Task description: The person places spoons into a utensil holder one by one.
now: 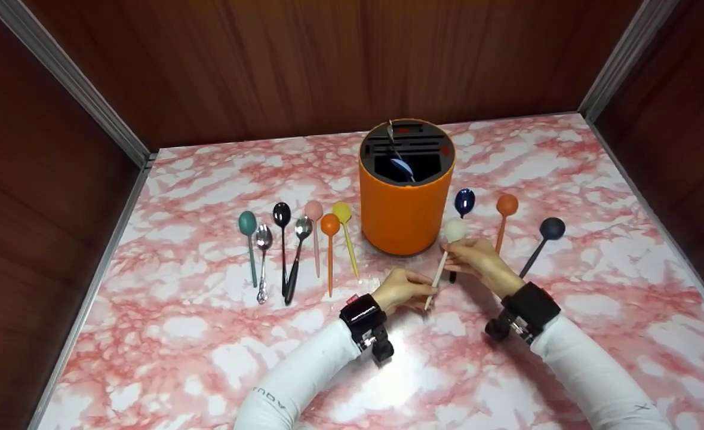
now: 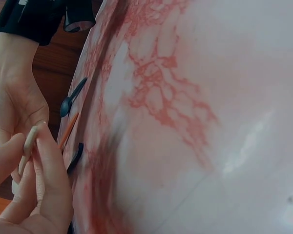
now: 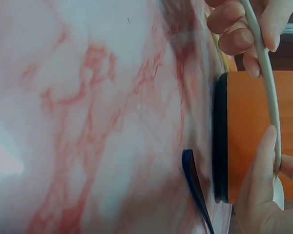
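Both hands hold one white spoon (image 1: pixel 455 229) above the table, in front of the orange utensil holder (image 1: pixel 404 216). My left hand (image 1: pixel 404 289) pinches the handle near its lower end; the left wrist view shows the handle tip (image 2: pixel 30 141) between thumb and finger. My right hand (image 1: pixel 482 263) pinches the handle just below the bowl. In the right wrist view the pale handle (image 3: pixel 266 83) runs between both hands. Below it lies a dark blue spoon (image 1: pixel 464 202), partly hidden by the right hand. A spoon with a shiny bowl (image 1: pixel 402 168) stands in the holder's front opening.
Left of the holder lie several spoons, among them a teal one (image 1: pixel 247 223), a black one (image 1: pixel 281 215) and a yellow one (image 1: pixel 342 212). To the right are an orange spoon (image 1: pixel 507 205) and a dark grey one (image 1: pixel 552 228). Wooden panels (image 1: pixel 304 65) bound the table.
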{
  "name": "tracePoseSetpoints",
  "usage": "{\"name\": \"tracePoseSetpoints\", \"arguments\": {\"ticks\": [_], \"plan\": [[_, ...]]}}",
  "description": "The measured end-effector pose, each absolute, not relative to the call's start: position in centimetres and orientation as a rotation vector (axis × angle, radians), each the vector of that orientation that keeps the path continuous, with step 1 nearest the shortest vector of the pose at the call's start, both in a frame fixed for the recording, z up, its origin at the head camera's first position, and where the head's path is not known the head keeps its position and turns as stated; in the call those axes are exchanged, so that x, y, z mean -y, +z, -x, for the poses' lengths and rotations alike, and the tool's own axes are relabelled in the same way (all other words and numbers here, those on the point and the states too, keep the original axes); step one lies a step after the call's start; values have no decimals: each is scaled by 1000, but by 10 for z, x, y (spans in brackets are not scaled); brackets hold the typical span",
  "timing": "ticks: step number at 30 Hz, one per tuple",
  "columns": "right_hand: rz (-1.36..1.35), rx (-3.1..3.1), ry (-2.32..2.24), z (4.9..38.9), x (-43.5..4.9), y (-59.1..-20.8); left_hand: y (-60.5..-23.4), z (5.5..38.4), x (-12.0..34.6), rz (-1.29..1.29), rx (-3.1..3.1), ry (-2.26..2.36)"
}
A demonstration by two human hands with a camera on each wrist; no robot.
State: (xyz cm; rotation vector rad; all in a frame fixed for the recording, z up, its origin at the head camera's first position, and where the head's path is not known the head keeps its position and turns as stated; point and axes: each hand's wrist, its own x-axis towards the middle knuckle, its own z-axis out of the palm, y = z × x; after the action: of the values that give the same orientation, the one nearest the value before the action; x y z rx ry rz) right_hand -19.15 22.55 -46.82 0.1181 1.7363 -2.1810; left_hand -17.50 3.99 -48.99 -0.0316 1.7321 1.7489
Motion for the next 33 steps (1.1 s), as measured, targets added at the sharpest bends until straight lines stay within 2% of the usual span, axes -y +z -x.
{"name": "tracePoseSetpoints", "arguments": {"ticks": [12,33], "plan": [[-253,-1761,-2124,194,-225,-456,-482,177,-43,43,-1748,1752],[-168,-1988,-2116,198,-224,-425,-454,186,-46,-81,-1801,1803]]}}
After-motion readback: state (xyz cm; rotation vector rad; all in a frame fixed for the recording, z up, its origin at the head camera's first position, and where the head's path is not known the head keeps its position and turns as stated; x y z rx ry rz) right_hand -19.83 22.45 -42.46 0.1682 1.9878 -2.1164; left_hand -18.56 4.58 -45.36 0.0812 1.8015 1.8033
